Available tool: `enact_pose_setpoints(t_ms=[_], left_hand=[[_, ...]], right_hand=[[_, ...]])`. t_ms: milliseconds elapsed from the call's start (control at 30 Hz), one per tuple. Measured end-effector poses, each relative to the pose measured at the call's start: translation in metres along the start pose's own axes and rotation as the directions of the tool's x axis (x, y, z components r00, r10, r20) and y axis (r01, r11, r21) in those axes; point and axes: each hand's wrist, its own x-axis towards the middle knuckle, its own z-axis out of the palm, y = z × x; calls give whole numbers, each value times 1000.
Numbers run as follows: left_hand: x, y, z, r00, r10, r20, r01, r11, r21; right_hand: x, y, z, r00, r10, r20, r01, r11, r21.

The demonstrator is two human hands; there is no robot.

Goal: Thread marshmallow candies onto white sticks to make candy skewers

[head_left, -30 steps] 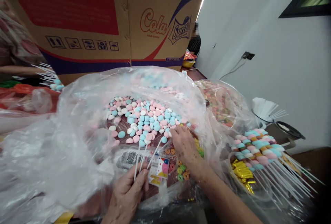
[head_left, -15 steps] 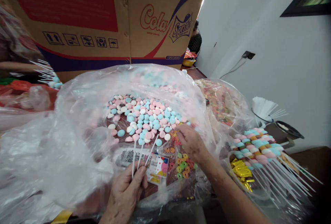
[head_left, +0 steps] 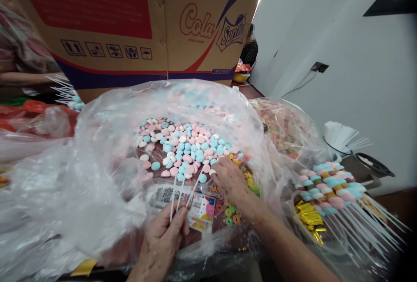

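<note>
A large clear plastic bag [head_left: 107, 151] lies open before me, holding a heap of pink, blue and white candies [head_left: 184, 145] and small coloured ring candies [head_left: 233, 219]. My left hand [head_left: 163, 240] is closed on three thin white sticks [head_left: 182, 188] that point up toward the heap. My right hand [head_left: 230, 180] reaches into the bag with its fingers pinched on a white candy [head_left: 212, 172] at the heap's near edge. A printed label [head_left: 192, 204] lies inside the bag between my hands.
A big cardboard box [head_left: 137, 25] stands behind the bag. To the right are a second bag of mixed candies [head_left: 286, 130], finished candy skewers [head_left: 329, 188], gold wrappers [head_left: 308, 219], and a bundle of white sticks [head_left: 342, 136]. Another person's arm [head_left: 29, 77] shows at left; someone sits far back.
My right hand shifted left from the ring candies to the heap's edge and pinched a white candy. The left hand kept the sticks almost still.
</note>
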Motion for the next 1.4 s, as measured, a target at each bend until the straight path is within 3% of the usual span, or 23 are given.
enact_pose_setpoints(t_ms=[100,233,467,633,833,1200,1400], left_hand=[[2,-6,-2,999,-7,33,7,1000,-5],[1,-7,-1,998,-19,54,22,998,-51],[0,-3,-1,999,-33,28,33,999,-28],[0,-3,0,999,1,41,-2,1000,18],[-3,-1,2,1000,-19,8,19,999,-32],[-1,-1,1,1000,17,26,-17,1000,1],[-1,-3,-2,999,9,36,-9,1000,11]], right_hand=[[3,-4,-2,998,44,50,-45,999,14],[10,-12,-6,990,142,25,-142,990,13],[12,-15,8,998,-47,41,50,997,-57],[16,-12,9,999,-26,22,26,999,-23],[20,-25,12,999,20,27,-17,995,-97],[12,-9,10,991,-118,64,118,993,8],[3,0,20,970,-243,4,242,967,79]])
